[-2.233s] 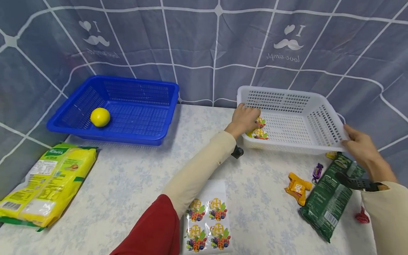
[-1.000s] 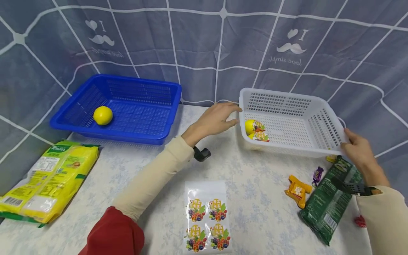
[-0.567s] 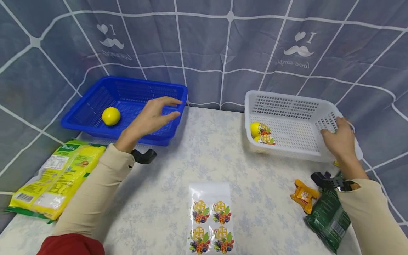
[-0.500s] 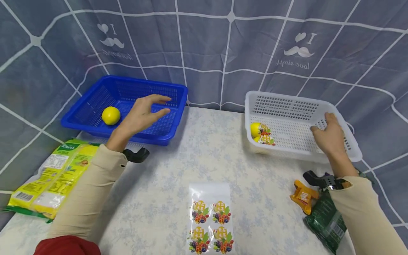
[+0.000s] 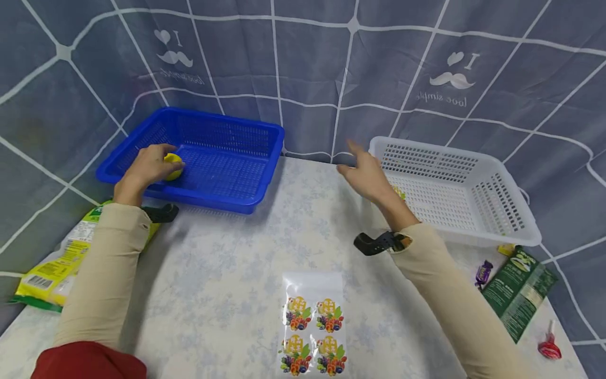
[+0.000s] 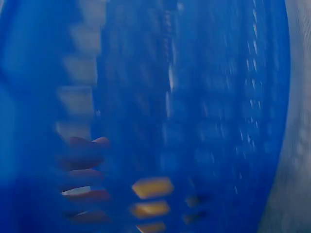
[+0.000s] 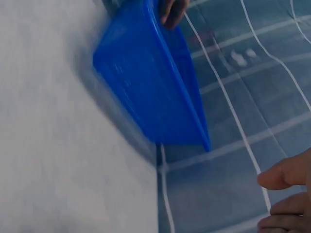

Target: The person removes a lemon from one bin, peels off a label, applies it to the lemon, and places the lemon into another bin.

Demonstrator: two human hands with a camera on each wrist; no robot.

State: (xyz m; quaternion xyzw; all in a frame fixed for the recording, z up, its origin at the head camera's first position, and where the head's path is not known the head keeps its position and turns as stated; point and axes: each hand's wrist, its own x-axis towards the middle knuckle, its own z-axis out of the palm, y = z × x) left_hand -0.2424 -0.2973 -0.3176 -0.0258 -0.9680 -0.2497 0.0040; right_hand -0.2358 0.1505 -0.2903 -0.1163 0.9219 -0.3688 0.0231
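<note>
My left hand point(image 5: 147, 168) reaches into the blue basket point(image 5: 218, 201), its fingers and thumb curved round a yellow lemon point(image 5: 172, 167) and partly covering it. The blurred left wrist view gives only bits of the lemon point(image 6: 153, 188) and fingers point(image 6: 87, 195) through the basket's slots. By the left end of the white basket point(image 5: 473, 238), my right hand point(image 5: 369, 173) is in the air, thumb and fingers spread, nothing in it. Inside the white basket, yellow lemons with fruit stickers point(image 5: 399, 192) are mostly hidden behind that hand.
A sheet of fruit stickers point(image 5: 312, 326) lies at the front middle. On the left is a yellow Knorr bag point(image 5: 61, 263), partly under my sleeve. A green packet point(image 5: 516, 295), a purple candy point(image 5: 484, 273) and a red lollipop point(image 5: 549, 347) lie at the right.
My left hand has left the stickered lemons in the white basket and crossed to the lemon in the blue one. My right hand has let go of the white basket's right end and moved left.
</note>
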